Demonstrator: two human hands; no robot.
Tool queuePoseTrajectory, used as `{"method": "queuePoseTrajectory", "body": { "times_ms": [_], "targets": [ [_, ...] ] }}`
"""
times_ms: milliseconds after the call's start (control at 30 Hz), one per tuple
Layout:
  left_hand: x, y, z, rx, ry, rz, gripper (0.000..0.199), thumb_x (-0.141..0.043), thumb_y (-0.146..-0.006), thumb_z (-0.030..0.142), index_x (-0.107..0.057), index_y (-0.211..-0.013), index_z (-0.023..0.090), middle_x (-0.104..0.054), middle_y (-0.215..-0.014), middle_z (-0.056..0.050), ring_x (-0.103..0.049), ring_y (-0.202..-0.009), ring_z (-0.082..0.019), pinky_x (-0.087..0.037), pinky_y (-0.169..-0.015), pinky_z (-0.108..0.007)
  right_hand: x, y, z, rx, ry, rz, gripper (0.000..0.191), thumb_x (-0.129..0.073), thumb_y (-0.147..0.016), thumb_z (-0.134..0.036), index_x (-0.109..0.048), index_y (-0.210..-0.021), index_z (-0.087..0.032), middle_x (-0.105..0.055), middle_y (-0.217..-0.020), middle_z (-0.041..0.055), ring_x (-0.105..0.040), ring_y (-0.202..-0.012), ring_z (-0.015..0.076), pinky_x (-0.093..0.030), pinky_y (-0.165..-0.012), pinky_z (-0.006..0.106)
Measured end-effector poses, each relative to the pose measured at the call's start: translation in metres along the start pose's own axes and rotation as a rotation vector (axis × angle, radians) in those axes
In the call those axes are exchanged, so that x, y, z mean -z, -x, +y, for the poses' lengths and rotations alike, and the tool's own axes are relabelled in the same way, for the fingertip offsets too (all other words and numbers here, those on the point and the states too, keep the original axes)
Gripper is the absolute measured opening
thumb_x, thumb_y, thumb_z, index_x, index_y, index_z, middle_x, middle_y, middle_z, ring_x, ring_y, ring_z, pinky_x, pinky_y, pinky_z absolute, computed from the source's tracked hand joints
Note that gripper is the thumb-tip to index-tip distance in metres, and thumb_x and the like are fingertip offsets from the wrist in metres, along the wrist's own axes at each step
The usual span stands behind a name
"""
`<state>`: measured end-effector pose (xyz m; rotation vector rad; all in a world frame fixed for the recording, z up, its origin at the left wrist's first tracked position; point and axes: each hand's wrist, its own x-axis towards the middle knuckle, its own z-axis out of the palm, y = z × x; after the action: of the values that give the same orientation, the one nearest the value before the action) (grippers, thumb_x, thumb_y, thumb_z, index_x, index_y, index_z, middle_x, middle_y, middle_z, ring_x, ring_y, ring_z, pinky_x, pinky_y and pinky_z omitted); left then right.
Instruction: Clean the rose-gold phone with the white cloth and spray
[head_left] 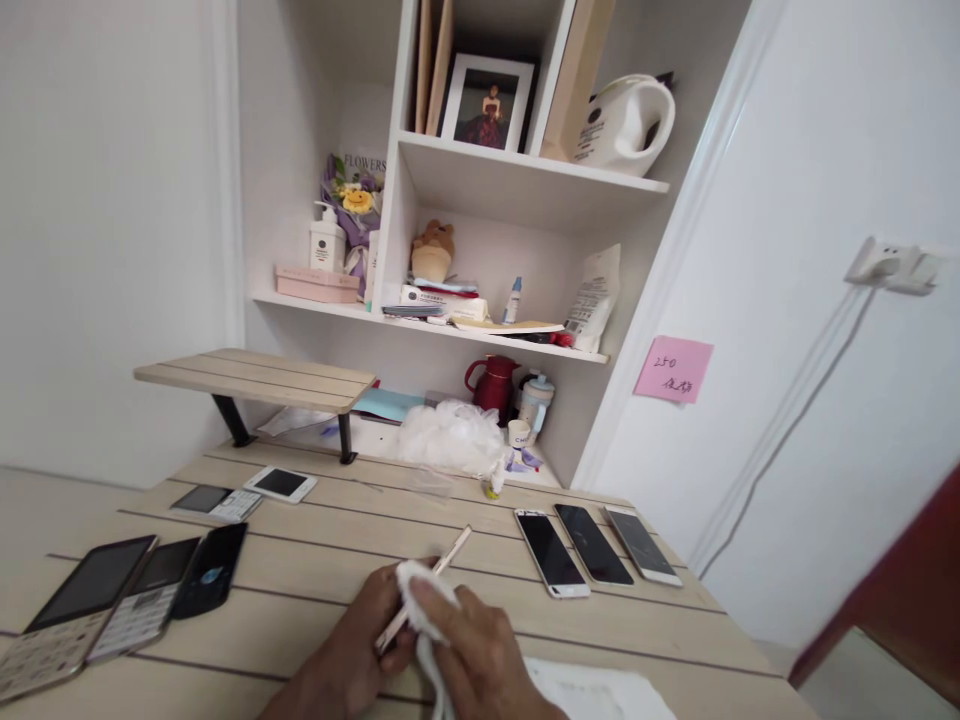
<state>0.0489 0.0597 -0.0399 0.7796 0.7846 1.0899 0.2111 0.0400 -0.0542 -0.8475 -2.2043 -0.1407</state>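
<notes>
My left hand (349, 640) grips a slim gold-and-white rod (424, 590), perhaps a stylus, near its lower end. My right hand (480, 655) presses a white cloth (424, 610) around that rod. Both hands are at the near edge of a pale wooden slatted table (420, 545). To their right lie 3 smartphones (592, 545) side by side, screens up. Two keypad phones (112, 610) and a black smartphone (211, 570) lie to the left. Farther back are a small white phone (279, 484) and a dark-screened keypad phone (216, 502).
A sheet of white paper (592, 690) lies by my right hand. A low wooden riser (255, 380) and a crumpled plastic bag (450, 437) stand at the table's back. White shelves (525, 165) hold bottles and a red thermos (491, 388). A pink sticky note (673, 369) marks the right wall.
</notes>
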Motion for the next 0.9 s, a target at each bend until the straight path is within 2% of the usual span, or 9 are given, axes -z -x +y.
{"method": "queuePoseTrajectory", "body": {
  "times_ms": [100, 233, 333, 467, 533, 633, 700, 767, 900],
  "targets": [
    [-0.001, -0.001, -0.001, 0.011, 0.000, -0.012, 0.039, -0.076, -0.072, 0.053, -0.063, -0.069, 0.016, -0.055, -0.058, 0.002, -0.032, -0.040, -0.004, -0.013, -0.035, -0.016, 0.003, 0.001, 0.012, -0.097, -0.023, 0.099, 0.051, -0.035, -0.102, -0.020, -0.035, -0.152, -0.026, -0.067, -0.110, 0.0115, -0.069, -0.084, 0.0229, -0.059, -0.075, 0.034],
    [0.003, 0.003, -0.003, 0.014, 0.030, 0.025, 0.044, -0.082, -0.061, 0.055, -0.064, -0.071, 0.017, -0.052, -0.055, 0.004, -0.045, -0.048, -0.007, -0.031, -0.041, -0.014, -0.002, 0.002, 0.005, 0.112, 0.051, -0.044, 0.052, -0.041, -0.099, -0.023, -0.038, -0.151, -0.029, -0.068, -0.090, 0.0080, -0.067, -0.066, 0.0226, -0.058, -0.057, 0.032],
    [0.004, 0.005, -0.002, 0.007, 0.023, 0.019, 0.050, -0.087, -0.053, 0.054, -0.067, -0.079, 0.016, -0.056, -0.060, 0.003, -0.048, -0.052, -0.007, -0.037, -0.045, -0.014, 0.001, 0.001, 0.003, 0.096, 0.052, -0.099, 0.054, -0.043, -0.099, -0.022, -0.036, -0.152, -0.031, -0.069, -0.092, 0.0075, -0.066, -0.065, 0.0221, -0.058, -0.057, 0.032],
    [-0.005, 0.007, 0.004, -0.004, -0.031, -0.034, 0.046, -0.079, -0.067, 0.058, -0.066, -0.075, 0.014, -0.056, -0.063, 0.001, -0.031, -0.043, -0.002, -0.014, -0.035, -0.014, 0.012, -0.002, 0.022, -0.177, -0.063, 0.163, 0.050, -0.034, -0.103, -0.020, -0.035, -0.152, -0.026, -0.065, -0.122, 0.0112, -0.067, -0.104, 0.0239, -0.057, -0.087, 0.035],
    [-0.008, 0.007, 0.006, 0.005, -0.043, -0.037, 0.047, -0.078, -0.067, 0.058, -0.067, -0.079, 0.014, -0.059, -0.068, -0.001, -0.033, -0.044, -0.002, -0.014, -0.035, -0.015, 0.011, -0.002, 0.027, -0.252, -0.086, 0.235, 0.048, -0.036, -0.103, -0.021, -0.037, -0.151, -0.026, -0.063, -0.129, 0.0099, -0.064, -0.111, 0.0230, -0.055, -0.093, 0.034],
    [-0.002, 0.006, 0.003, 0.008, -0.012, -0.003, 0.051, -0.080, -0.061, 0.062, -0.065, -0.076, 0.016, -0.056, -0.062, 0.002, -0.033, -0.044, -0.003, -0.017, -0.037, -0.014, 0.000, 0.002, 0.017, -0.143, 0.022, 0.215, 0.047, -0.038, -0.103, -0.025, -0.040, -0.150, -0.027, -0.066, -0.123, 0.0114, -0.069, -0.095, 0.0243, -0.060, -0.082, 0.035],
    [0.004, 0.004, -0.001, -0.006, 0.030, 0.044, 0.054, -0.082, -0.055, 0.063, -0.065, -0.078, 0.017, -0.048, -0.054, 0.006, -0.034, -0.044, -0.004, -0.020, -0.038, -0.014, -0.007, 0.004, 0.006, 0.000, 0.063, 0.152, 0.047, -0.035, -0.102, -0.027, -0.045, -0.147, -0.028, -0.071, -0.099, 0.0102, -0.069, -0.069, 0.0231, -0.061, -0.062, 0.034],
    [0.007, 0.003, -0.003, -0.024, 0.053, 0.065, 0.053, -0.082, -0.054, 0.063, -0.066, -0.078, 0.018, -0.043, -0.050, 0.008, -0.034, -0.044, -0.005, -0.022, -0.039, -0.014, -0.007, 0.005, 0.000, 0.060, 0.063, 0.087, 0.048, -0.035, -0.100, -0.027, -0.046, -0.146, -0.029, -0.070, -0.085, 0.0073, -0.064, -0.057, 0.0221, -0.059, -0.052, 0.033],
    [0.003, 0.000, -0.001, -0.048, -0.071, -0.033, 0.043, -0.073, -0.073, 0.058, -0.063, -0.069, 0.016, -0.050, -0.057, 0.003, -0.028, -0.041, -0.003, -0.016, -0.036, -0.017, 0.007, 0.002, 0.008, -0.087, 0.064, 0.127, 0.051, -0.036, -0.101, -0.021, -0.037, -0.151, -0.026, -0.067, -0.122, 0.0112, -0.070, -0.095, 0.0250, -0.061, -0.079, 0.035]
  ]
}}
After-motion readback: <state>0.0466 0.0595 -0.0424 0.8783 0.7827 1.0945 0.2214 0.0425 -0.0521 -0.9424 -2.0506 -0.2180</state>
